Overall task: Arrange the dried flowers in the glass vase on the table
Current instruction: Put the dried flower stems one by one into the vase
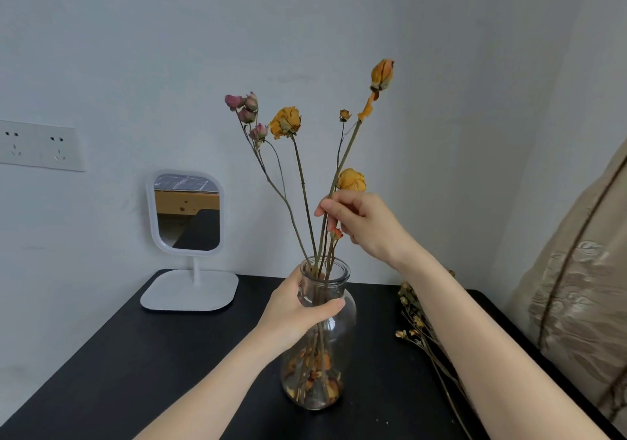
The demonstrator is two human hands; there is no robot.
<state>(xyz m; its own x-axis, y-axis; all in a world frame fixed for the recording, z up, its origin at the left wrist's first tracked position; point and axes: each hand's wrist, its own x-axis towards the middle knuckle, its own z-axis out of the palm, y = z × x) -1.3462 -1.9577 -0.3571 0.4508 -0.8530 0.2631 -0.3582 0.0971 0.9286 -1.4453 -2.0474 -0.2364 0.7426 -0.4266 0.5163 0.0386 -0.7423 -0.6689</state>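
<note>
On table (135, 355), left hand (295, 317) grips vase (325, 348); right hand (363, 222) pinches stem (344, 158).

Black table (135, 371) bears vase (336, 324), mirror (188, 290), dried sprigs (417, 324)

One head-worn camera looks forward and down (close, wide-angle) over the table (118, 365) toward the wall (135, 49).

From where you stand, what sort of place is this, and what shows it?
Probably a bedroom: a vanity mirror on the black table, what looks like a wooden bed frame reflected in it, and a wall socket.
</note>
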